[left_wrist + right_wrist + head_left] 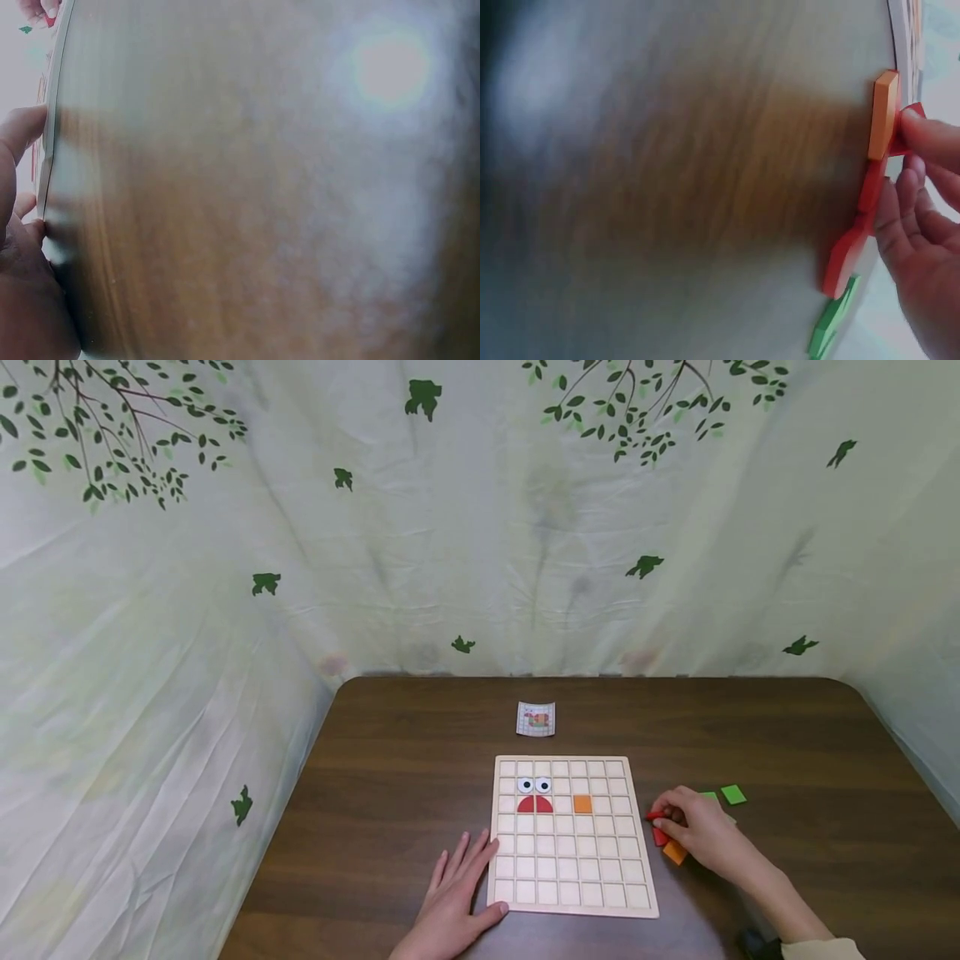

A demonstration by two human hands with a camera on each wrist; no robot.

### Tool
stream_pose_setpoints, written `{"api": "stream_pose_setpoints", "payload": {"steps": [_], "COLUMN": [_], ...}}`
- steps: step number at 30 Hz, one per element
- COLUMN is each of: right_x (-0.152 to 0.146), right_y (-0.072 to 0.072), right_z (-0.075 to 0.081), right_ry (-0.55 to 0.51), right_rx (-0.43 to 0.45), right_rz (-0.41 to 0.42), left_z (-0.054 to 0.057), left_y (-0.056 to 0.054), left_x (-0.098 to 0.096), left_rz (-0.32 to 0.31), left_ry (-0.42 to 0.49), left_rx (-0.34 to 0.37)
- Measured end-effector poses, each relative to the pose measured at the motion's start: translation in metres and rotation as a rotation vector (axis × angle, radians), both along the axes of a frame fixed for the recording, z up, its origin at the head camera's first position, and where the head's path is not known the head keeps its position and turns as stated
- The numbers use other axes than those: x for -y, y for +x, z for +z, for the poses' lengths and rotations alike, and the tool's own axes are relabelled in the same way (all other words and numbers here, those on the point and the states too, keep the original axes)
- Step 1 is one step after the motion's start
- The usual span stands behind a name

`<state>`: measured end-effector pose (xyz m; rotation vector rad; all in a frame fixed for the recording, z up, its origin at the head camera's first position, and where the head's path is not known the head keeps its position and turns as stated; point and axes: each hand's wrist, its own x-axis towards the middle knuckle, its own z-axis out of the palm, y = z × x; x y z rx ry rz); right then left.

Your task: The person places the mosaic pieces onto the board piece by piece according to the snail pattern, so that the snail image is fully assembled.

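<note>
A pale grid board (567,868) lies flat on the table, bearing two eye tiles (534,785), two red rounded tiles (535,804) and an orange square tile (582,804). My left hand (453,902) rests at the board's lower left edge, fingers extended and thumb at its bottom corner. To the right of the board, my right hand (701,827) pinches a small red tile (918,111) between thumb and finger. Under and beside that hand lie an orange tile (675,852), another red tile (660,837) and green tiles (733,794), partly hidden by it.
A small printed card (536,719) with a coloured picture on a grid lies beyond the board. The dark wooden table (405,760) ends at a leaf-patterned curtain (480,543) behind it.
</note>
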<state>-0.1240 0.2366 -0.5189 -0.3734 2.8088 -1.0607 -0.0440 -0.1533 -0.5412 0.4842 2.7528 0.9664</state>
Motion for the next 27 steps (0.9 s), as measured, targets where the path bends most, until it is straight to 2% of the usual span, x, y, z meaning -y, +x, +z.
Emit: {"api": "stream_pose_setpoints", "payload": {"steps": [8, 14, 21, 24, 27], "right_x": [0.012, 0.023, 0.036, 0.042, 0.049], "right_y": [0.001, 0.000, 0.006, 0.006, 0.007], "right_z": [0.007, 0.010, 0.004, 0.003, 0.003], "right_ry": [-0.043, -0.092, -0.127, -0.155, -0.178], "right_rx": [0.011, -0.035, -0.164, -0.159, -0.099], "right_rz": [-0.125, -0.066, -0.007, 0.002, 0.002], "left_z": [-0.001, 0.001, 0.003, 0.003, 0.002], "left_y": [0.000, 0.000, 0.000, 0.000, 0.000], "left_x": [0.001, 0.001, 0.001, 0.001, 0.001], "left_rz": [0.002, -0.001, -0.014, -0.011, -0.006], "left_ry": [-0.005, -0.002, 0.004, 0.001, -0.004], "left_rx": [0.019, 0.012, -0.001, 0.006, 0.020]}}
